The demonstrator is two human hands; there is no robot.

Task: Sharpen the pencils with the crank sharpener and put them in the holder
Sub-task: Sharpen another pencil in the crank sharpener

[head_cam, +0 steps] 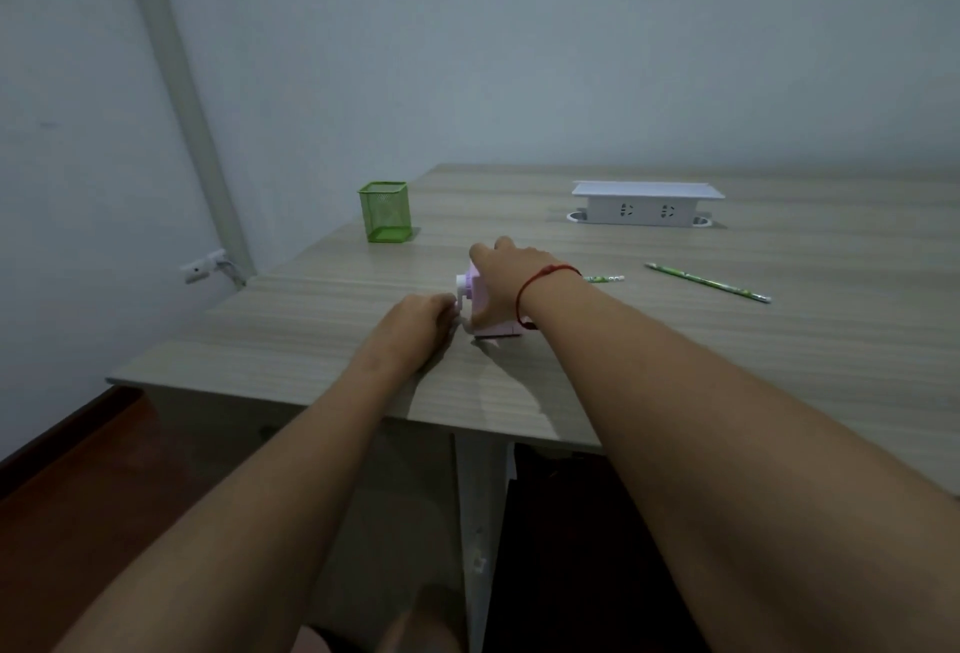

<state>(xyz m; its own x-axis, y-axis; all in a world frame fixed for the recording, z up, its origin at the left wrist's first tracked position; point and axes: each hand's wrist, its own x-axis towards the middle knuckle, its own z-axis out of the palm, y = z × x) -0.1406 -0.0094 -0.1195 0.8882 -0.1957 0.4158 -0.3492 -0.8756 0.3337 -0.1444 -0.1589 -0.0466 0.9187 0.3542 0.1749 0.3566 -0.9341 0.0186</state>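
Forearms reached out from the bottom of the view over the near edge of a pale wood-grain table [322, 361]. The left hand [415, 319] lay low on the tabletop with its fingers closed around the white crank [461, 296] on the left side of the sharpener; the fingertips themselves were hidden behind the hand, so how tightly they pinched could not be told. The right hand [506, 267], with a red string [535, 283] round its wrist, came across from the right and pressed down over the top of the pink sharpener [485, 312], fingers curled over its far side. The sharpener stood upright on the table between the two hands, not far from the near edge.

Just behind the right wrist, the end of a green pencil [605, 279] stuck out to the right in line with the sharpener; whether its other end sat inside the sharpener was hidden by the hand. A second green pencil [706, 281] lay flat on the table further right, well apart from the sharpener, slanting from far left to near right.

Further back on the left, a green mesh holder [385, 210] stood upright near the table's left edge, with nothing showing above its rim. At the far right, a white socket box [644, 205] sat on the table by the wall.
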